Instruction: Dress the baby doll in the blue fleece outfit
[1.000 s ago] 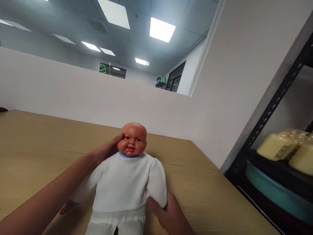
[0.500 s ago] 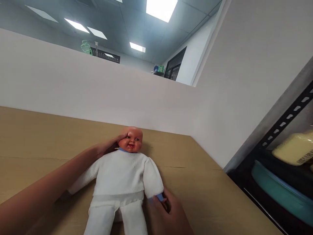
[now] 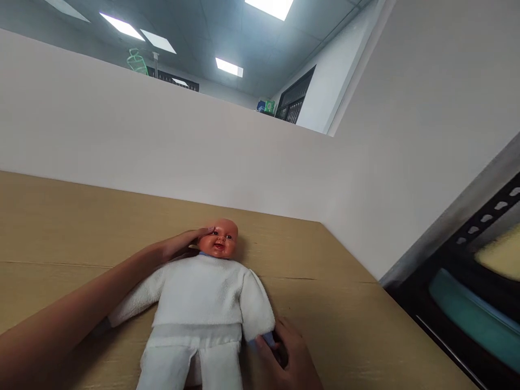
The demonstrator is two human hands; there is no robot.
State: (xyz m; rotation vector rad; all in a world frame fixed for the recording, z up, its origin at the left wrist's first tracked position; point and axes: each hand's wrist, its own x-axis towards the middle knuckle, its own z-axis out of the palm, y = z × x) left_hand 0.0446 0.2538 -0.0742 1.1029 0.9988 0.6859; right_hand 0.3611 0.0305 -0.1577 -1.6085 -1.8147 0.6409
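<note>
A baby doll (image 3: 199, 292) in a white fleecy top and white trousers lies on its back on a brown tabletop (image 3: 345, 325), its head toward the wall. My left hand (image 3: 187, 242) cups the side of the doll's head, with the thumb over its temple; the other fingers are hidden behind the head. At the end of the doll's sleeve, my right hand (image 3: 290, 355) grips the blue cuff and the doll's hand between thumb and fingers. The doll's other arm passes partly under my left forearm. Its lower legs run out of view.
A white partition (image 3: 203, 146) rises behind the table and meets a wall on the right. Beyond the table's right edge stands a black slotted rack (image 3: 473, 233) with a teal basin (image 3: 475, 319) and a yellowish package (image 3: 501, 249). A ceiling with lights shows above.
The view has shifted slightly, so the doll and the rack sit a little lower in it. Both hands keep the same hold on the doll.
</note>
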